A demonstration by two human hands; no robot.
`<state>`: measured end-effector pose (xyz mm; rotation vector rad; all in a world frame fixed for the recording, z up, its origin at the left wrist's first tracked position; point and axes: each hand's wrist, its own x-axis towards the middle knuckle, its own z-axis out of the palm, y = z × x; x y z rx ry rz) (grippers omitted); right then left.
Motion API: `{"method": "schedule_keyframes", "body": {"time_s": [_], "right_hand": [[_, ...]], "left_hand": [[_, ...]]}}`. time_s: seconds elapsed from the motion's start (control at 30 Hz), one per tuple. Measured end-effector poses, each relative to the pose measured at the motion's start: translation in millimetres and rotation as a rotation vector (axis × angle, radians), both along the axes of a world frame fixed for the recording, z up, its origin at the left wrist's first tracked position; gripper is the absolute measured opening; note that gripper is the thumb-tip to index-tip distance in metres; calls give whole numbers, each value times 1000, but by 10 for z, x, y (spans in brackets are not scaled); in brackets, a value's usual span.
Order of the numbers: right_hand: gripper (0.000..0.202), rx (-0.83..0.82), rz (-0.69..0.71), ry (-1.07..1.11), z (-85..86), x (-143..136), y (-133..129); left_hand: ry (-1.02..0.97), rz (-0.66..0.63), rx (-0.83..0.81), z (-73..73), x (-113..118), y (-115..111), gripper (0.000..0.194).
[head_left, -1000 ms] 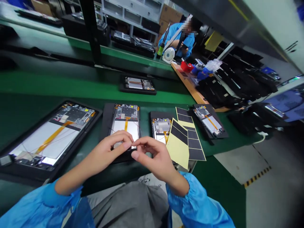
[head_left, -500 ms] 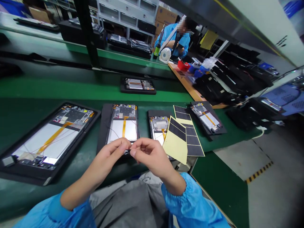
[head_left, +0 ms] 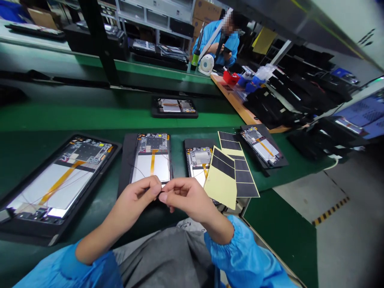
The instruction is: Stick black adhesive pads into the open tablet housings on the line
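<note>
My left hand and my right hand meet fingertip to fingertip over the near end of an opened tablet. Both are closed in a pinch at one spot. A small dark piece shows between the fingertips, too little of it visible to name. The tablet lies on a black foam pad, its circuit board, white battery and orange ribbon cable exposed; its near end is hidden behind my hands. To the right, yellow backing sheets with black adhesive rectangles partly cover another opened tablet.
A larger opened tablet lies at the left. Another tablet rests at the right, and one more on the green strip behind. Across the bench a co-worker in blue sits near a white fan and a red bin.
My hands stay pinched together, with the fingertips shifted slightly left. The view has turned a little, so the bench things sit slightly differently.
</note>
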<state>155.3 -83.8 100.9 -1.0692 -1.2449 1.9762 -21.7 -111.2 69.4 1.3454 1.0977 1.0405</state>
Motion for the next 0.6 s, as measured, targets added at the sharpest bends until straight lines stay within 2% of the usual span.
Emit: {"method": "schedule_keyframes", "body": {"time_s": [0.07,0.13,0.17,0.23,0.27,0.33,0.4,0.5,0.6], "right_hand": [[36,39,-12,-11,-11,50,24],[30,81,-47,-23,-20,158,67],[27,113,-90,-45,-28,230,95],[20,206,-203,-137,-57,381,155],[18,259,-248,-203,-79,445,184],[19,370,-289,-347,-137,526,231],[19,486,-275,-476,-202,530,258],[20,644,-253,-599,-293,435,265],[21,731,-265,-658,-373,304,238]], "left_hand": [[-20,-27,-50,13,-18,33,64],[-10,7,-48,50,-88,109,62],[41,35,-12,72,-140,171,60],[269,22,139,104,-255,348,50],[428,-39,244,106,-302,463,43],[711,-244,454,77,-350,727,37],[847,-464,570,21,-333,1016,41],[843,-719,595,-34,-276,1430,37],[779,-806,591,-21,-284,1752,31]]}}
